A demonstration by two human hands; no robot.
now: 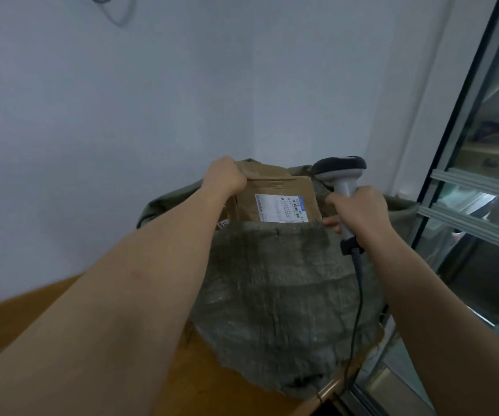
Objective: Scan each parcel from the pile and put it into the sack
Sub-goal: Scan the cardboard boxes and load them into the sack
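The left hand (pixel 227 175) has its fingers curled over the top edge of a brown parcel (pixel 275 199), lowering it label-up into the mouth of the grey-green sack (pixel 275 289); the right hand (pixel 359 214) grips the scanner (pixel 342 175) by its handle. The sack stands on the wooden surface (pixel 206 382). Judging by this, bagging is underway; next comes letting go and reaching for another parcel

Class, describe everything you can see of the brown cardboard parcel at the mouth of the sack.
The parcel is a flat brown cardboard box, creased and dented near its top edge. A white shipping label with small print, barcodes and a blue corner sits on its facing side. It stands roughly upright, its lower part hidden inside the grey-green woven sack. The left hand grips its upper left corner.
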